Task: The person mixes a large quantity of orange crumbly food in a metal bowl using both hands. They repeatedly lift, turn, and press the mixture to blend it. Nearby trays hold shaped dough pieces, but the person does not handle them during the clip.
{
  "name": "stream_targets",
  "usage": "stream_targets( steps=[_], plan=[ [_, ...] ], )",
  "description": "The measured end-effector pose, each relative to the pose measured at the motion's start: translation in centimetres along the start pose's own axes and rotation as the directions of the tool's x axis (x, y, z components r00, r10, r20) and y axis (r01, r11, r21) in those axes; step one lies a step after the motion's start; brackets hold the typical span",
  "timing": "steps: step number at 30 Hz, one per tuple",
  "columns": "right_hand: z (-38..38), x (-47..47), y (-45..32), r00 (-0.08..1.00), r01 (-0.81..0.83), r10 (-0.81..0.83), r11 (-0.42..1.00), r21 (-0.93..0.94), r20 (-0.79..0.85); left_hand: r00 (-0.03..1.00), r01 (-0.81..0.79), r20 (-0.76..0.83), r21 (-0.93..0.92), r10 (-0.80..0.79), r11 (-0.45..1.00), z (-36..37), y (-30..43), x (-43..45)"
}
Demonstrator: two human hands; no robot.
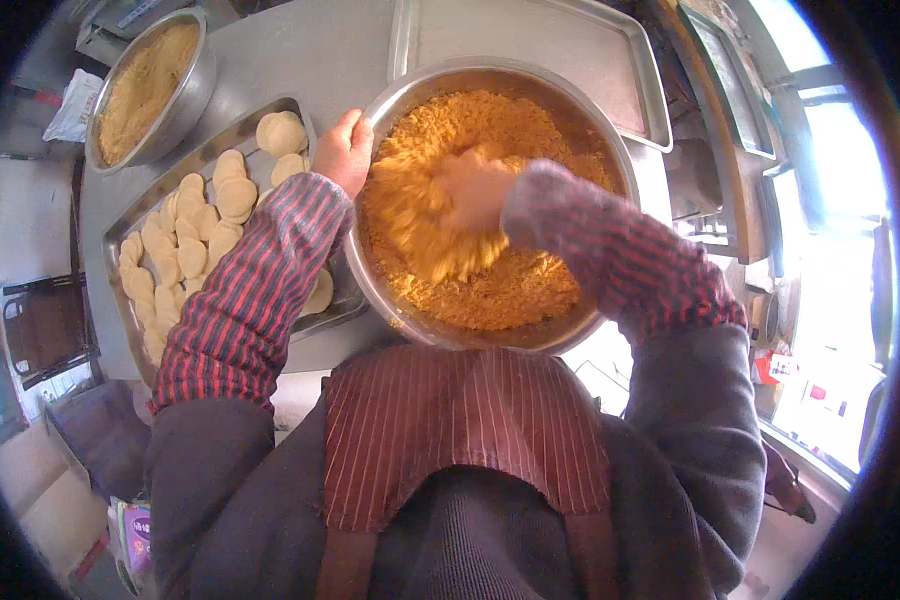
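A large stainless steel bowl (465, 78) stands right in front of me, holding a loose, crumbly orange-yellow mixture (487, 304). At its upper left, my left hand (345, 154) grips the rim, thumb and fingers around the edge. My right hand (476, 187) is down in the mixture and blurred by motion. Its fingers are partly covered by crumbs, so whether they are closed on any cannot be made out. Striped red-and-dark sleeve covers are on both forearms.
Left of the bowl, a metal tray (347, 294) carries overlapping rows of pale, flat dough rounds (191, 259). Beyond it a second steel bowl (199, 101) holds a yellowish crumbly material. Another shallow metal tray (525, 37) lies behind the large bowl on the metal worktable (300, 45).
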State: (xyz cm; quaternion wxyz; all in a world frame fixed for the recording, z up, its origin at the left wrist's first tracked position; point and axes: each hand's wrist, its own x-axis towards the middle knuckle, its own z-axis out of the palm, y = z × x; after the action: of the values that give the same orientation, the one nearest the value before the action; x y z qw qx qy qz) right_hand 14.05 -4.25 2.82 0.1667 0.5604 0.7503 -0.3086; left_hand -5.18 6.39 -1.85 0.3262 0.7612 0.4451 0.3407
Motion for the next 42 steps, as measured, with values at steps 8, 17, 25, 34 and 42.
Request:
stream_targets(
  steps=[8,17,25,34,42],
  plan=[
    [2.0,-11.6,2.2,0.944,-0.011,0.078,0.978,0.206,-0.321,0.995,0.078,0.059,0.007,-0.078,0.997,-0.2,0.0,-0.1],
    [-0.6,0.4,16.0,0.87,-0.141,0.491,0.314,0.939,-0.034,0.999,0.036,0.013,0.019,-0.036,0.999,-0.3,0.6,0.0],
    [-3.4,12.0,5.2,0.98,0.104,-0.053,0.959,0.264,-0.194,0.996,0.057,0.063,-0.013,-0.056,0.998,-0.3,0.6,0.1],
    [2.3,0.8,-4.1,0.959,0.152,-0.195,0.965,-0.213,-0.203,0.999,0.043,0.03,0.053,-0.045,0.998,0.1,-0.6,0.2],
    [4.5,-12.3,0.3,0.916,-0.222,0.242,0.97,0.099,-0.319,0.998,0.045,0.032,0.053,-0.047,0.998,0.1,-1.3,0.2]
  ],
)
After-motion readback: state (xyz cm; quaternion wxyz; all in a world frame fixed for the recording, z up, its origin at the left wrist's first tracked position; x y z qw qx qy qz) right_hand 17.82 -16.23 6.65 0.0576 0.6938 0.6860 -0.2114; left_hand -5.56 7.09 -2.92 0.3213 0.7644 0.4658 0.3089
